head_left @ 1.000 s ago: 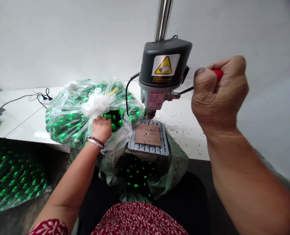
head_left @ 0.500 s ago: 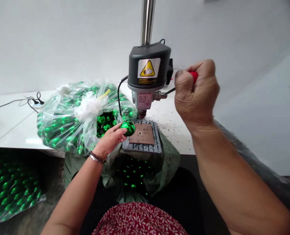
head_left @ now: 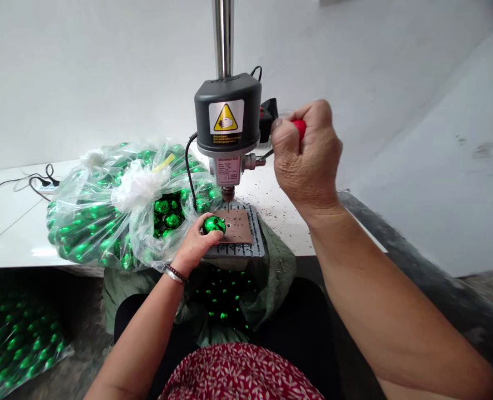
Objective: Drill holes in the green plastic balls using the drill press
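A shiny green ball (head_left: 214, 224), like a Christmas bauble, is gripped between the thumb and fingers of my left hand (head_left: 197, 240). It sits over the left part of a brown board (head_left: 241, 225) on the drill press base (head_left: 258, 239), left of the thin drill bit (head_left: 229, 208). My right hand (head_left: 308, 153) is wrapped round the red knob (head_left: 300, 129) of the feed lever on the bench drill (head_left: 227, 114). The bit's tip is above the board, apart from the ball. Dark shavings lie scattered on the base.
A clear plastic bag (head_left: 92, 233) of green balls stands left of the drill, torn open on its near side. Below the base, a green sack (head_left: 280, 278) holds more balls. Another filled bag (head_left: 17, 333) lies lower left. Cables (head_left: 42, 179) cross the white table (head_left: 13, 222).
My left hand has turned and brought the green ball down and over the board, nearer the bit. My right hand still grips the lever knob. The whole view has shifted slightly.
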`<state>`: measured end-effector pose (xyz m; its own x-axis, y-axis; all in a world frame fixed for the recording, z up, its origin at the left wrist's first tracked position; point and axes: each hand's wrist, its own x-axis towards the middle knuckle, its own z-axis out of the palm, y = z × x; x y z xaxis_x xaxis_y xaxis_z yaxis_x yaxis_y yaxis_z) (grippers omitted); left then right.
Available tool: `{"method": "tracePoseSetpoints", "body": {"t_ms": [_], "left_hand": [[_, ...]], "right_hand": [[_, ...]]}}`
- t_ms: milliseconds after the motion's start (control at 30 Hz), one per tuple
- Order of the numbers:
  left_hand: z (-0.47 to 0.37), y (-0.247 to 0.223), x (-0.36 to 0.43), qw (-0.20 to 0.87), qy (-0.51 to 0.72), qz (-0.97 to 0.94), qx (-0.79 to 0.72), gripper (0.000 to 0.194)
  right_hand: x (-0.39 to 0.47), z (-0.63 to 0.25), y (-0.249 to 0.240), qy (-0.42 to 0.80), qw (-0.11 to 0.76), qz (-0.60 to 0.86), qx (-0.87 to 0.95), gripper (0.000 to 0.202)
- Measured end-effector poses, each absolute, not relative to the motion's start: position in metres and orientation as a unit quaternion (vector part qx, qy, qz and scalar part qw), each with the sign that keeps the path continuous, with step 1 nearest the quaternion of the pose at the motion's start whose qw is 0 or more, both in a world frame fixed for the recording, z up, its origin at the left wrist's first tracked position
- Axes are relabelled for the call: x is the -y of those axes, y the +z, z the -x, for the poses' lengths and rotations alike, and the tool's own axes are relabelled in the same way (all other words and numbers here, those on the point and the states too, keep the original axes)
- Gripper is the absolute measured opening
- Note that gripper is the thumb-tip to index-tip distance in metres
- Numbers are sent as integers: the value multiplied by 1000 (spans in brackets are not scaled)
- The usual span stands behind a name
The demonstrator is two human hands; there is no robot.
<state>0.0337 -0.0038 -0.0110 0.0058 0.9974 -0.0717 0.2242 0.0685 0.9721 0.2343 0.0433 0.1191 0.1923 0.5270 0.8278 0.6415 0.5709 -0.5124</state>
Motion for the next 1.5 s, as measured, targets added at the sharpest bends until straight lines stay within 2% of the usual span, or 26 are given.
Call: {"method": "tracePoseSetpoints", "body": {"t_ms": [200,333,500,967,1167,1500], "left_hand": [[-34,-15,2,298,386,-654,-578,55],[-36,-18,-3,254,361,-681,-584,55],[-38,-24,-12,245,342,-670,-611,60],[-52,-26,-26,211,316,-708,-595,49],[-56,-30,-29,168,302,-731,-588,60],[-62,-23,-23,255,332,-684,-597,54]], "right_hand": [[-41,-234,121,-55,615,462,636,26],[-38,-231,124,-43,615,476,627,24],[-35,-229,128,-37,609,497,617,23],[-28,-228,139,-37,581,542,606,20],[-30,-227,147,-19,582,538,610,21],[-29,-226,154,8,569,555,607,19]]}}
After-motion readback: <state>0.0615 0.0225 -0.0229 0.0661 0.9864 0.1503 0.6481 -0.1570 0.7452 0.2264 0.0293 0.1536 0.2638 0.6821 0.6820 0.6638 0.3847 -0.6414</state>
